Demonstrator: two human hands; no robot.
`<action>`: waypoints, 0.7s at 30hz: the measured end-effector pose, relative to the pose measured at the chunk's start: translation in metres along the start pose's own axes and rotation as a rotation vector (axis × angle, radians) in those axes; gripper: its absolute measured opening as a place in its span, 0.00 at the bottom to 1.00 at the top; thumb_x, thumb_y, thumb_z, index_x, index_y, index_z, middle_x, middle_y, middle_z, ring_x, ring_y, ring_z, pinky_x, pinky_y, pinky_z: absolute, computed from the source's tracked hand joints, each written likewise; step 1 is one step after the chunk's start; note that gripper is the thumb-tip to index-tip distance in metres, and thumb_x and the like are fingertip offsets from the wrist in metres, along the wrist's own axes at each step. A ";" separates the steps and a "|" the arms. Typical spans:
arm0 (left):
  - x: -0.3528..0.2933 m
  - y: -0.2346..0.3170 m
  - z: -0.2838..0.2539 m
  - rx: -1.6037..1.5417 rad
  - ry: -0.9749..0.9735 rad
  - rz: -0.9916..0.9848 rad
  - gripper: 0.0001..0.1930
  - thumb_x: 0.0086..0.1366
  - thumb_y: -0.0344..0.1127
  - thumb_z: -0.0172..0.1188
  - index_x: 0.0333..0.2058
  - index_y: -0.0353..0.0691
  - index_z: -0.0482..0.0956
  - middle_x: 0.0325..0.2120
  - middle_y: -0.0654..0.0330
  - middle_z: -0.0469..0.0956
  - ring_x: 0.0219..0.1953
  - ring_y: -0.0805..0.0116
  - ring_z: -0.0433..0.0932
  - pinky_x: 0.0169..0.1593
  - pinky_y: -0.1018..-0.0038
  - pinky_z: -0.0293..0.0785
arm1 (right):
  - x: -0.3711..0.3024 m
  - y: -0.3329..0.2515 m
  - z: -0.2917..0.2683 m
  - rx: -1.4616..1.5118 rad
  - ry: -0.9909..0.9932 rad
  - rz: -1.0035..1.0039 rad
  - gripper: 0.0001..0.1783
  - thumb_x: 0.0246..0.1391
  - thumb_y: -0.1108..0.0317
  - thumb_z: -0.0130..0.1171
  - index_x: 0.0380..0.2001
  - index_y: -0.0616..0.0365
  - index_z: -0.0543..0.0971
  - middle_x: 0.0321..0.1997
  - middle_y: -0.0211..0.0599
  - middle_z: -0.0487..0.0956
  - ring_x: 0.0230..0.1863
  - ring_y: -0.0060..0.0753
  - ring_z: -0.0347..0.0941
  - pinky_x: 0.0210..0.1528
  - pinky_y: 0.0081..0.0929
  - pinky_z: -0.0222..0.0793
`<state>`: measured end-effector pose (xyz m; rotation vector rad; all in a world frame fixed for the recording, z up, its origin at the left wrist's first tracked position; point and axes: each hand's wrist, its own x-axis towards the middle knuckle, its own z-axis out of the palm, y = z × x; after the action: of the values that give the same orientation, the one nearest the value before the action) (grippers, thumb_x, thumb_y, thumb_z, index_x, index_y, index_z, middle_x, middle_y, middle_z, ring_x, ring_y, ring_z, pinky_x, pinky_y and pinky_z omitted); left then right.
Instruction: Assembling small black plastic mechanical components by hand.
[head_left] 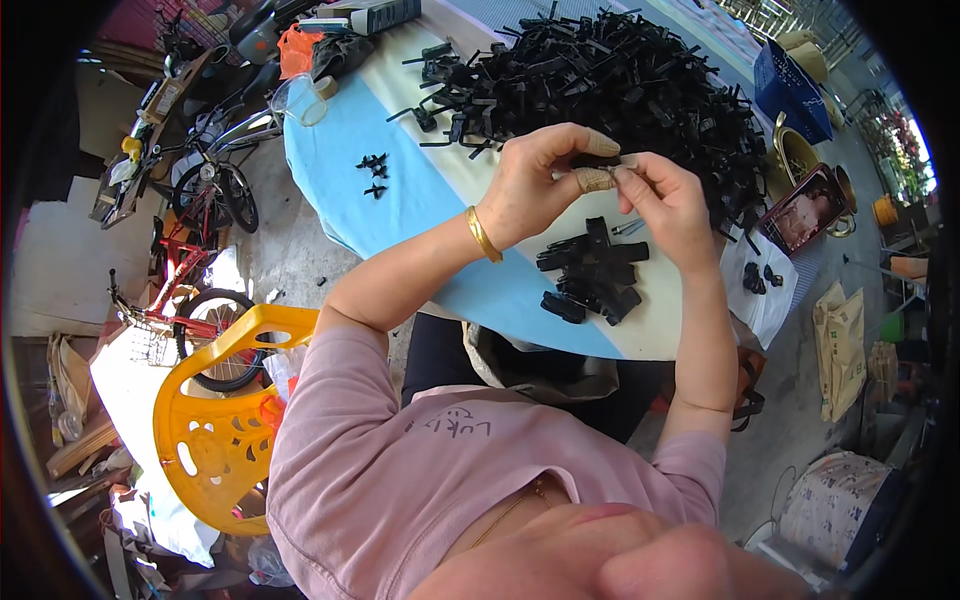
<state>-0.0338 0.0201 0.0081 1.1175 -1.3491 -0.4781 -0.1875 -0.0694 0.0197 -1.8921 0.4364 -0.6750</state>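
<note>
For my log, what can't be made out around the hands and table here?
All in the head view:
- Shape of the dark piece in the left hand: mostly covered by that hand.
- Whether the right hand pinches or only touches it: that hand hides the contact.
- Bottom of the black heap: buried under upper pieces.
- Table's far side: cut off by the picture's top edge.

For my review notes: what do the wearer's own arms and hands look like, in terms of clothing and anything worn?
Short, dusty-pink sleeves leave both forearms bare. A plain gold-coloured bangle circles the left wrist; none shows on the right. The left hand has a beige wrap on its thumb. The right hand appears ungloved.
</note>
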 end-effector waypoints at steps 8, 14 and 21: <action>-0.007 0.005 -0.005 0.181 -0.703 -0.017 0.17 0.45 0.37 0.67 0.34 0.39 0.75 0.33 0.60 0.76 0.37 0.64 0.75 0.42 0.72 0.70 | 0.010 0.016 -0.010 -0.623 0.271 -0.041 0.12 0.42 0.72 0.61 0.33 0.59 0.76 0.13 0.27 0.67 0.16 0.16 0.60 0.20 0.18 0.59; -0.005 -0.003 -0.002 0.161 -0.529 0.127 0.15 0.49 0.38 0.65 0.34 0.39 0.76 0.33 0.59 0.76 0.36 0.64 0.74 0.41 0.73 0.71 | 0.020 0.049 0.007 -1.068 0.300 -0.055 0.18 0.38 0.57 0.64 0.30 0.58 0.76 0.18 0.37 0.74 0.21 0.38 0.71 0.24 0.30 0.66; 0.007 -0.010 -0.011 0.123 -0.113 -0.005 0.38 0.44 0.26 0.68 0.55 0.38 0.60 0.48 0.61 0.68 0.49 0.69 0.69 0.49 0.76 0.70 | 0.018 0.027 -0.003 -0.250 0.290 0.080 0.14 0.42 0.63 0.64 0.27 0.64 0.78 0.21 0.34 0.77 0.21 0.21 0.71 0.26 0.17 0.65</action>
<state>-0.0193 0.0143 0.0051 1.2089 -1.4912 -0.4728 -0.1749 -0.0928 0.0009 -2.0031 0.8097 -0.8779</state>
